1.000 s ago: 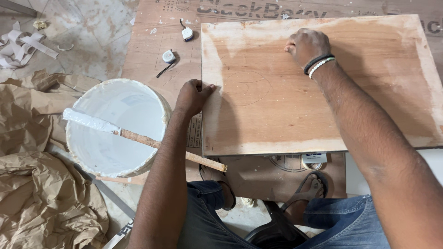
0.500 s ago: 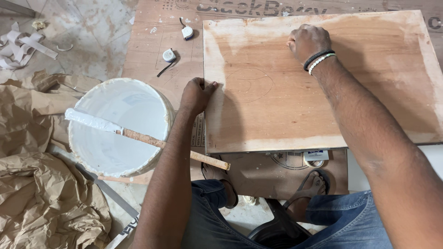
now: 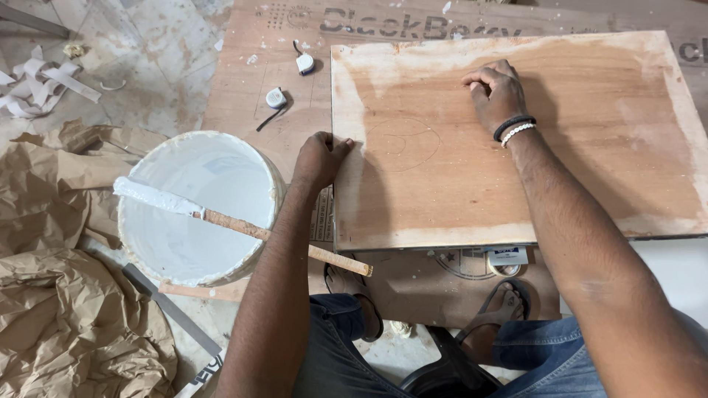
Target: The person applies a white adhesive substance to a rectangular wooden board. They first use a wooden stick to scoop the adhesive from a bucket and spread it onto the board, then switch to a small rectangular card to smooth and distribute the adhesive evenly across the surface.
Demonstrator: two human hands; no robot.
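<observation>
A brown plywood board [image 3: 590, 147] with whitish smears along its edges lies flat in front of me. My left hand [image 3: 318, 159] grips the board's left edge, fingers curled over it. My right hand [image 3: 495, 93] rests on the board's upper middle with fingers curled under, pressing on the surface; whether it holds anything small is hidden. A black and a white band circle that wrist. A faint pencil curve [image 3: 404, 144] is drawn on the board between my hands.
A white bucket [image 3: 144, 243] of white paste stands at left, a wooden-handled scraper [image 3: 243, 228] laid across its rim. Crumpled brown paper [image 3: 66, 324] fills the lower left. Two small tape measures [image 3: 276, 97] lie on the cardboard sheet [image 3: 251, 66] beyond. My sandalled feet [image 3: 501, 306] are below the board.
Both hands stay where they were on the board. The view has drifted slightly; nothing has been picked up or released.
</observation>
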